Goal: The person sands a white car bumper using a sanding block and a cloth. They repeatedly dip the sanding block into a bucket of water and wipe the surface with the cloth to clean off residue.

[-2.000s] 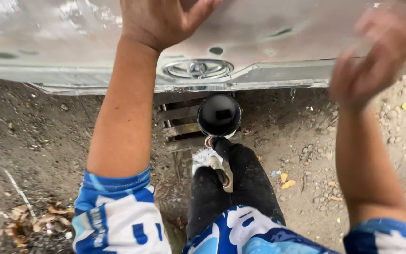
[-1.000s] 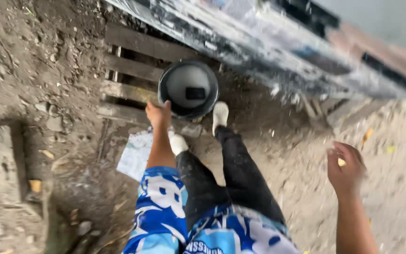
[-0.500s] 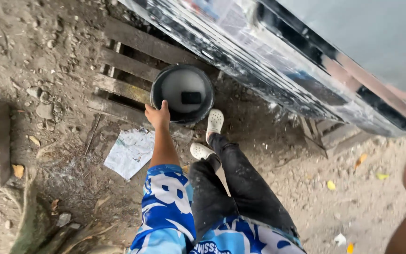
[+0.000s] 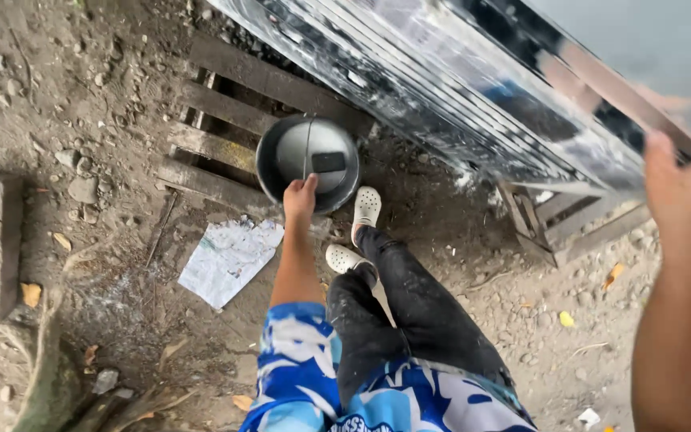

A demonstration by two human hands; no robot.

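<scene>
Two hands in play: left one low, right one high.
Left fingers: curled narrow around the thin wire handle (image 4: 307,152), which stands upright over the bucket; the left hand (image 4: 300,197) sits at the bucket's six o'clock rim.
Bucket: the black bucket (image 4: 269,172) rests on the ground, tucked against the car's lower edge, holding cloudy grey water with a dark rectangular sponge (image 4: 329,162) floating toward two o'clock.
Right hand: the right hand (image 4: 685,196) is raised at three o'clock of the view, close to the lens and blurred; cannot tell how its fingers are set, nothing seen in it.
Car: the wet silver car body (image 4: 473,88) runs from twelve o'clock down to three.
Around: wooden slats (image 4: 225,112) at the bucket's ten o'clock, a sheet of paper (image 4: 229,260) at seven, white clogs (image 4: 367,206) just beside at five.
Progress: handle gripped, bucket apparently not yet lifted; sponge untouched in the water.
</scene>
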